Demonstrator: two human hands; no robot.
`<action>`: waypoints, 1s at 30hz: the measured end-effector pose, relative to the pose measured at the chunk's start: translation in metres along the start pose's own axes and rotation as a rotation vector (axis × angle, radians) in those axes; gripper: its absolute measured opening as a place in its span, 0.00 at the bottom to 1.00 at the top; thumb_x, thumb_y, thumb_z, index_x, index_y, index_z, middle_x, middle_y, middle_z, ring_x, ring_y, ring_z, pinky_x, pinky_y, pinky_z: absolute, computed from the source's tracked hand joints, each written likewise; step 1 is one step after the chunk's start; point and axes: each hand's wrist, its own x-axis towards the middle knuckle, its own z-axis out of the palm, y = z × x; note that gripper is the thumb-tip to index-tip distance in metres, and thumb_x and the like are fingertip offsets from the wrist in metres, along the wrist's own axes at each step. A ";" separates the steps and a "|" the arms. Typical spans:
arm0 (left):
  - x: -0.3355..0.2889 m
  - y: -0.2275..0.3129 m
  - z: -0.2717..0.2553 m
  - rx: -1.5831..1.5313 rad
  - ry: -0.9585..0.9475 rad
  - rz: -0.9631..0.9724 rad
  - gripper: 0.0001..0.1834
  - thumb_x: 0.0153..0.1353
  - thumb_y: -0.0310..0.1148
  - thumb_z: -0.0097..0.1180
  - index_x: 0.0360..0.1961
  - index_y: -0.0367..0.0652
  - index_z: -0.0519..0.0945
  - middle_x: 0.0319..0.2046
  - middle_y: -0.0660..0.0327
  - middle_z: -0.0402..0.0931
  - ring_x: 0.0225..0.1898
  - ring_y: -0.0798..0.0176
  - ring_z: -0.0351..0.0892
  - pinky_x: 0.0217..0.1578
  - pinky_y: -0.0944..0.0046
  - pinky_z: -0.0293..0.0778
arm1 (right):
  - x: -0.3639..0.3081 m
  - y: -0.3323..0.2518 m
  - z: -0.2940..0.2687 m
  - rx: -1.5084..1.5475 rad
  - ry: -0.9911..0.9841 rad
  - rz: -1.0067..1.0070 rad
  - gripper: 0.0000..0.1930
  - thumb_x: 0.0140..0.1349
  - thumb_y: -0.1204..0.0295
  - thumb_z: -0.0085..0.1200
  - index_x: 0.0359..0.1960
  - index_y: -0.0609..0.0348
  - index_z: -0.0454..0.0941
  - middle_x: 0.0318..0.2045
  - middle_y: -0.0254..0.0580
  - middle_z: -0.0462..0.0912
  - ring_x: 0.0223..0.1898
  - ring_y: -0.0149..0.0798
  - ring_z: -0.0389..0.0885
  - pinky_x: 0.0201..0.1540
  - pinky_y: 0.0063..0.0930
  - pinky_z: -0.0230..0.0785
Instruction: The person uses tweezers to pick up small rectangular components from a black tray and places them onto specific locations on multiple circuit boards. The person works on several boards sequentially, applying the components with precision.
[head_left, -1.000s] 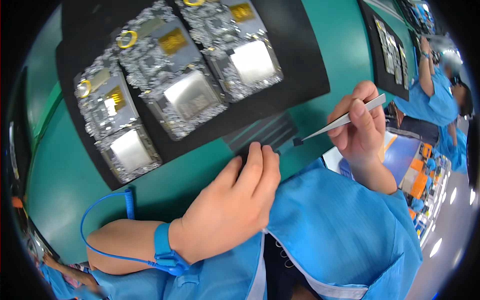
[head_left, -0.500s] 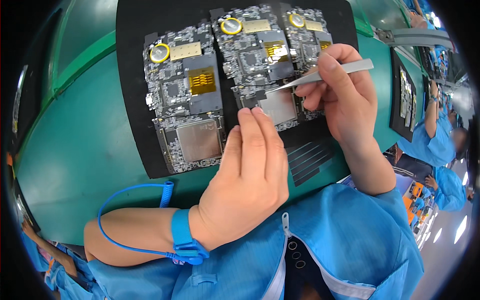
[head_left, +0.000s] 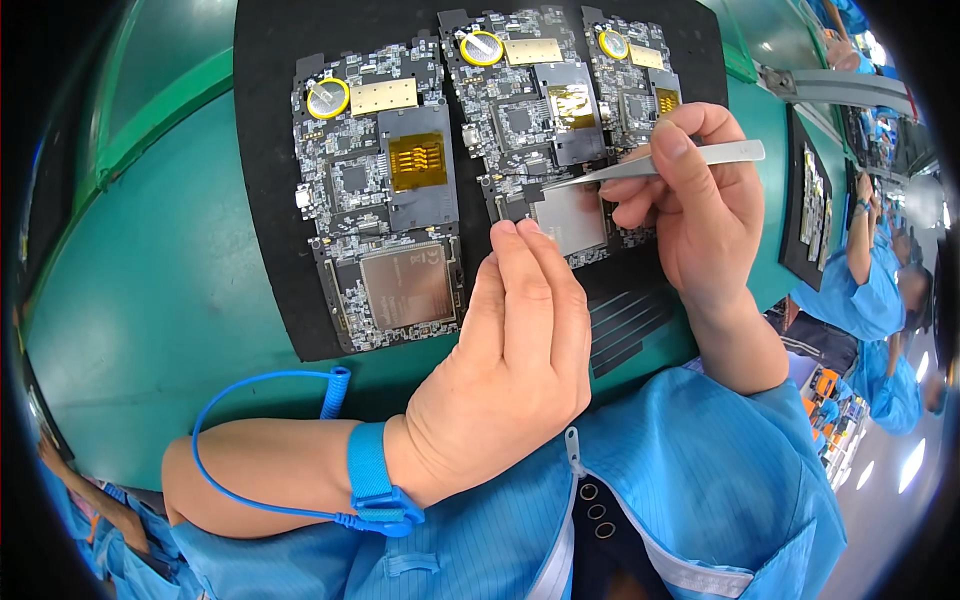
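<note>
A pair of grey metal tweezers (head_left: pixel 690 157) is pinched in my right hand (head_left: pixel 705 200), between thumb and fingers. Its tips reach the top left corner of the silver shield plate on the middle circuit board (head_left: pixel 520 125). My left hand (head_left: pixel 510 320) lies below that board, its fingers held together and bent forward. The fingertips press on the board's lower left part beside the shield plate; the thumb is hidden. Each board carries a yellow-rimmed coin cell. To the left lies another circuit board (head_left: pixel 375 200), and my right hand partly covers the circuit board (head_left: pixel 630 75) on the right.
The boards lie on a black mat (head_left: pixel 265 200) over a green table (head_left: pixel 150 260). Dark flat strips (head_left: pixel 630 325) sit by the mat's front edge. A blue coiled cord (head_left: pixel 335 395) runs to my left wrist strap (head_left: pixel 370 465). Several co-workers in blue sit right.
The boards and both hands appear slightly farther right in the picture. The tweezers lie a little flatter, their tips still by the shield plate's corner. The left fingers stay on the middle board.
</note>
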 end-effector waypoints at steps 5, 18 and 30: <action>0.004 -0.001 0.000 -0.078 0.022 -0.063 0.10 0.49 0.24 0.54 0.32 0.28 0.77 0.41 0.42 0.75 0.42 0.50 0.76 0.38 0.64 0.76 | 0.002 -0.001 -0.002 0.020 -0.026 0.008 0.09 0.67 0.70 0.47 0.41 0.63 0.65 0.26 0.42 0.79 0.24 0.30 0.82 0.23 0.16 0.73; 0.010 -0.012 -0.005 -0.243 -0.042 -0.044 0.11 0.45 0.24 0.52 0.32 0.29 0.75 0.45 0.37 0.72 0.43 0.47 0.74 0.37 0.63 0.76 | -0.011 0.013 0.002 -0.009 0.016 -0.372 0.06 0.66 0.76 0.46 0.38 0.67 0.66 0.27 0.44 0.79 0.25 0.28 0.79 0.26 0.16 0.73; 0.001 -0.004 -0.001 0.026 -0.053 0.083 0.17 0.49 0.26 0.50 0.38 0.23 0.77 0.40 0.39 0.75 0.46 0.44 0.75 0.41 0.64 0.77 | -0.016 0.020 0.005 -0.344 -0.100 -0.581 0.05 0.61 0.79 0.52 0.31 0.70 0.73 0.25 0.47 0.81 0.23 0.29 0.79 0.25 0.19 0.72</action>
